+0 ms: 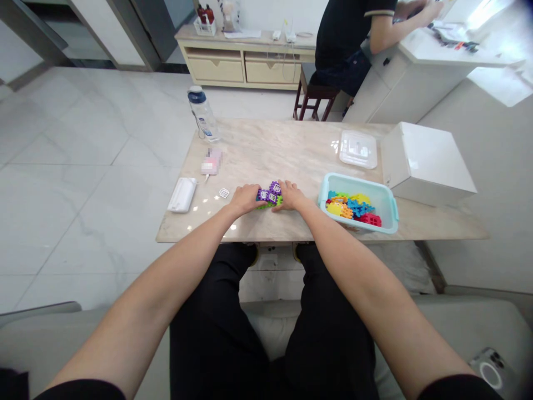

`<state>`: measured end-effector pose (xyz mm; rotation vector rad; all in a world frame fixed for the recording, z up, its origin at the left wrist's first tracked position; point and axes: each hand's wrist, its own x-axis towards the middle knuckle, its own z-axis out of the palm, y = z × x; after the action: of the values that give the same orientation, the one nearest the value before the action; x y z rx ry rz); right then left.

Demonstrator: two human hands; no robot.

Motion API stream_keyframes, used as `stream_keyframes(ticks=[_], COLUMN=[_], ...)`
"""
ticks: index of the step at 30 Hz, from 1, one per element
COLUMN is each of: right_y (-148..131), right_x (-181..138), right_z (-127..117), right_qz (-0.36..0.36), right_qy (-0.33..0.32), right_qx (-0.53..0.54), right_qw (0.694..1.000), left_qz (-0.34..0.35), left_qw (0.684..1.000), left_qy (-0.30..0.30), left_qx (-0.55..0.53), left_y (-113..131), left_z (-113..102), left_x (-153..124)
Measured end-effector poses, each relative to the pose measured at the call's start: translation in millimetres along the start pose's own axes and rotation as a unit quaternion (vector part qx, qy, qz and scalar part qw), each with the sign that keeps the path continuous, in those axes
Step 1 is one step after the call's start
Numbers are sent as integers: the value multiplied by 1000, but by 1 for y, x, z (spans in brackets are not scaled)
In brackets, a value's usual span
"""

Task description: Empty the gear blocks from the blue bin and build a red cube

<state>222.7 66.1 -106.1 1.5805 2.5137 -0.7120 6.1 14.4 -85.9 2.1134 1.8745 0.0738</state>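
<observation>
Between my two hands, low over the near part of the marble-patterned table [266, 150], is a small assembly of purple and green interlocking plastic blocks [272, 196]. White square marks show on its purple pieces. My left hand [245, 199] is closed on its left end, thumb toward me. From the right, my right hand [290, 195] grips the other end, with fingers over the far side and the thumb near the green edge. Whether the assembly rests on the tabletop I cannot tell. A loose white-lined square piece [224, 193] lies left of my left hand.
To the right stands a light-blue bin [391, 214] of colourful interlocking pieces. Beyond it are a clear plastic lid [358, 149] and a white box [428, 161]. On the left are a water bottle [205, 115], a pink item [212, 162] and a white packet [182, 195]. Another person [345, 44] sits behind.
</observation>
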Motion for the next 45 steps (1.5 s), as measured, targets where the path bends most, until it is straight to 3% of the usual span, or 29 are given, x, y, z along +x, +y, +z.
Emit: stream_keyframes(ticks=[7, 17, 27, 31, 35, 39, 42, 45], right_y=[-15, -15, -7, -5, -6, -10, -12, -10], right_x=[9, 1, -14, -21, -30, -37, -42, -45], right_z=[-1, -19, -31, -40, -40, -31, -23, -20], right_qz=[5, -39, 12, 32, 31, 99, 141, 109], right_qy=[-4, 10, 65, 48, -40, -114, -112, -112], right_qx=[-33, 32, 108, 77, 23, -40, -72, -98], right_qw=[999, 999, 992, 995, 998, 988, 981, 983], left_qz=[-44, -19, 6, -7, -48, -73, -90, -88], left_qw=[992, 985, 980, 990, 998, 997, 994, 994], left_qy=[76, 94, 126, 82, 16, -33, -63, -67], left_qx=[-86, -144, -155, -111, -33, -1, 5, 13], left_y=[-8, -22, -1, 11, 15, 11, 9, 5], left_z=[2, 7, 0, 3, 5, 3, 2, 3], left_x=[5, -4, -3, -1, -5, -10, -12, -11])
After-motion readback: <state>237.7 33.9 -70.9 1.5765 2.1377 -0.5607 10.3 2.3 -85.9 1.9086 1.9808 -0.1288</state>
